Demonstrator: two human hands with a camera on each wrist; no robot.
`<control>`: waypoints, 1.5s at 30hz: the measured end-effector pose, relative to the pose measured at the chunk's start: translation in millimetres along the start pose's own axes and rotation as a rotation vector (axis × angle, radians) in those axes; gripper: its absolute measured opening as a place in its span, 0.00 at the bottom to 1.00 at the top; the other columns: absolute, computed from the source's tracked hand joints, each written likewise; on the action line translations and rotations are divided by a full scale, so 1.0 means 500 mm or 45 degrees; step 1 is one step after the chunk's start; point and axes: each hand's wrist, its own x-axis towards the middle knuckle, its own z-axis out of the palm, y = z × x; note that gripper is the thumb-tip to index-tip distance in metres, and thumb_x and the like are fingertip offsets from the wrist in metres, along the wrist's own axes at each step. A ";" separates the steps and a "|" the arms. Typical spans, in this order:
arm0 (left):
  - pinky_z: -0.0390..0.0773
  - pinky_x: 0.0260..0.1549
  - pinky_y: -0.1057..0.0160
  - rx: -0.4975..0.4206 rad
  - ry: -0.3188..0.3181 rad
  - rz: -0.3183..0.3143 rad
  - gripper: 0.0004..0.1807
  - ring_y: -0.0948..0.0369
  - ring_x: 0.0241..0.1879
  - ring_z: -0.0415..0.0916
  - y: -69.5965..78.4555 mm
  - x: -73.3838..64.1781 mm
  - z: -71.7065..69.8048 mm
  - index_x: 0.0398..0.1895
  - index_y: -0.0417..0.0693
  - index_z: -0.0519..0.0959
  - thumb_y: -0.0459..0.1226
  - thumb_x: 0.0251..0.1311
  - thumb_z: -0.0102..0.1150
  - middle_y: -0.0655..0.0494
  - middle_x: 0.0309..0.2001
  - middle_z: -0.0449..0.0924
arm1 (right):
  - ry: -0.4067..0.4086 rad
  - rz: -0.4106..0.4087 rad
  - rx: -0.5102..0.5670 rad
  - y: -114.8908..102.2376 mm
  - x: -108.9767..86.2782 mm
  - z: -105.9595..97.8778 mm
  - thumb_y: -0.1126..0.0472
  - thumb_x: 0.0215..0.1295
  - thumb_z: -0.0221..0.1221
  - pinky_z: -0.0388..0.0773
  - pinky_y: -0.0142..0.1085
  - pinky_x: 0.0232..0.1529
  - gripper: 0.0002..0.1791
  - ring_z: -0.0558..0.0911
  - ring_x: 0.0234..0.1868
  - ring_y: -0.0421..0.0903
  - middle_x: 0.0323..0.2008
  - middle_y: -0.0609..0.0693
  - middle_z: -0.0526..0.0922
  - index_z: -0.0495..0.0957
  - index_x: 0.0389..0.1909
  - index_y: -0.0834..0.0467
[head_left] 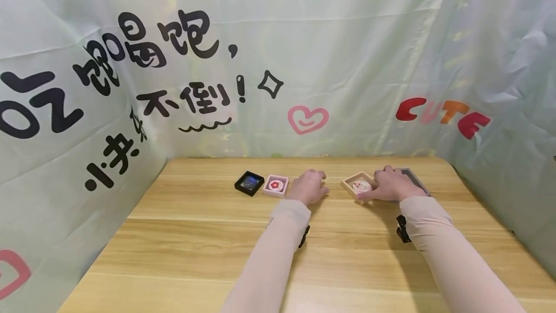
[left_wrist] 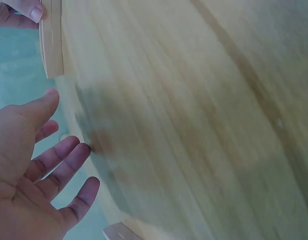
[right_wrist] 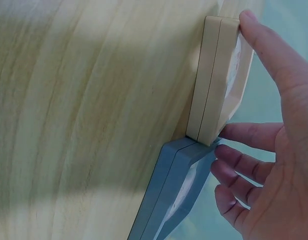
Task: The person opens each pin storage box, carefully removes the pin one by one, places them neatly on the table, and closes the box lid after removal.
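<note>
My right hand (head_left: 393, 185) holds a light wood square box (head_left: 349, 192) by its edges, thumb at one corner and index finger at another in the right wrist view. A round pale disc with red marks (head_left: 362, 186) lies inside the box. Against one corner of the wood box sits a grey-blue square box (right_wrist: 166, 175), partly hidden behind the hand in the head view. My left hand (head_left: 307, 187) is over the table with its fingers spread and slightly bent, holding nothing. Just left of it stands a pink square box (head_left: 274, 195) with a red-flowered round disc (head_left: 275, 185).
A black square box (head_left: 244, 191) with a dark blue inside stands left of the pink one. All the boxes are near the back of the wooden table (head_left: 195, 250). A pale printed curtain (head_left: 260, 37) hangs behind and at both sides.
</note>
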 end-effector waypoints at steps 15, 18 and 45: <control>0.86 0.60 0.54 0.057 0.013 0.045 0.26 0.58 0.63 0.82 0.009 0.003 0.008 0.71 0.57 0.80 0.51 0.74 0.66 0.56 0.64 0.83 | 0.039 -0.007 -0.019 -0.005 -0.001 0.004 0.22 0.56 0.69 0.78 0.58 0.41 0.38 0.73 0.44 0.64 0.41 0.64 0.76 0.79 0.30 0.56; 0.86 0.59 0.53 0.074 0.013 0.043 0.26 0.58 0.62 0.82 0.011 0.004 0.010 0.71 0.58 0.80 0.52 0.73 0.66 0.57 0.63 0.83 | 0.039 -0.009 -0.019 -0.008 -0.002 0.003 0.23 0.56 0.69 0.78 0.59 0.41 0.38 0.73 0.44 0.65 0.41 0.64 0.76 0.79 0.30 0.56; 0.84 0.57 0.50 0.181 0.019 0.058 0.25 0.55 0.63 0.80 0.030 -0.001 0.029 0.70 0.62 0.80 0.54 0.73 0.65 0.57 0.64 0.81 | 0.055 0.007 -0.064 -0.026 -0.006 0.017 0.17 0.52 0.67 0.75 0.59 0.42 0.36 0.73 0.46 0.63 0.45 0.61 0.77 0.84 0.26 0.49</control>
